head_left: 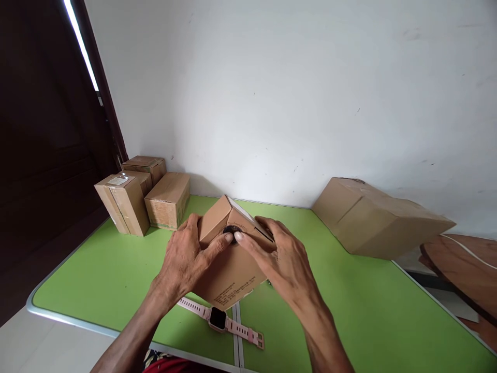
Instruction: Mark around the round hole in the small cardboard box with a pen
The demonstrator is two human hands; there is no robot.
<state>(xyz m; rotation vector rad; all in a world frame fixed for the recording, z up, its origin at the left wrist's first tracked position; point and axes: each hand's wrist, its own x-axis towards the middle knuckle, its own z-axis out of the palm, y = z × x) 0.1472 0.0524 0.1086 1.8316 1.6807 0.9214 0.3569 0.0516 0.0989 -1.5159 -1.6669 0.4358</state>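
Near the table's front edge, left hand (186, 259) and right hand (281, 259) clasp box (229, 269).

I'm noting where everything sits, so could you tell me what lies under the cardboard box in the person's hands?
One strap end of the pink watch runs toward the near edge of the cardboard box; whether it reaches underneath is hidden. The green table lies below. Left hand and right hand cover the box's upper part.

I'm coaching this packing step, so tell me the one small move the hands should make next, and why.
Probably press the flap down flat. Both hands grip the box, the left hand and right hand meeting with fingertips at a dark spot on its top, where the flap looks partly raised. The watch lies outside on the table, so sealing may be premature.
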